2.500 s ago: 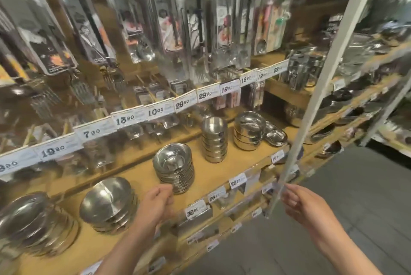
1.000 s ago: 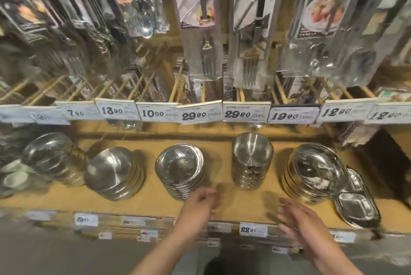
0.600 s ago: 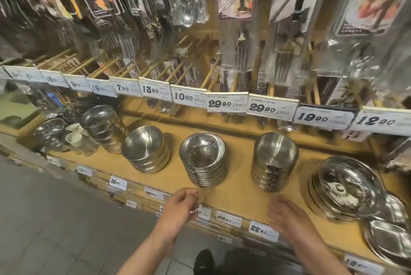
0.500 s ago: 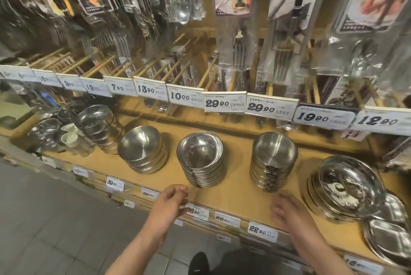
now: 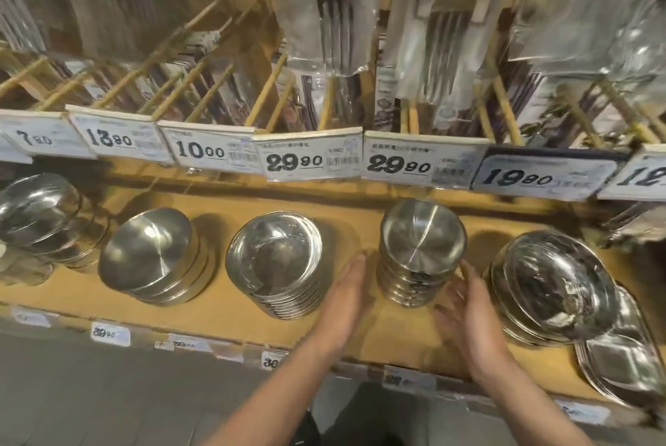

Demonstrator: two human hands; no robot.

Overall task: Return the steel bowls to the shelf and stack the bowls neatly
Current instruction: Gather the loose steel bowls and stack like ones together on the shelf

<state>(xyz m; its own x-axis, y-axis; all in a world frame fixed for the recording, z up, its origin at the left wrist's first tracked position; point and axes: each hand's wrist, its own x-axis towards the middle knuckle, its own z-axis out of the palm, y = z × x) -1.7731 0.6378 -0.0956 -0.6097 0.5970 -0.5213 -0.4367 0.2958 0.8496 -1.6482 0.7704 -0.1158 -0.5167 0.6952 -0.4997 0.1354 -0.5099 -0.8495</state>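
Five bowl stacks stand on the shelf point(image 5: 223, 315). Left hand point(image 5: 342, 297) and right hand point(image 5: 468, 308), fingers straight and holding nothing, flank the tall stack point(image 5: 418, 258) at 12 o'clock. Its bowls sit slightly askew; straightening apparently remains.

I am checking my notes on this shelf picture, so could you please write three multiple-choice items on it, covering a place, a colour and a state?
1. Which stack do the left hand and right hand flank?
A. tall narrow bowl stack
B. the leftmost stack
C. the divided trays

2. What colour is the shelf board?
A. white
B. yellowish wood
C. black

3. How are both hands?
A. fists
B. holding a bowl aloft
C. open, fingers straight

Answers: 1 A, one hand lies at each side of it. 2 B, the bare board looks tan. 3 C, the fingers are extended and grip nothing.
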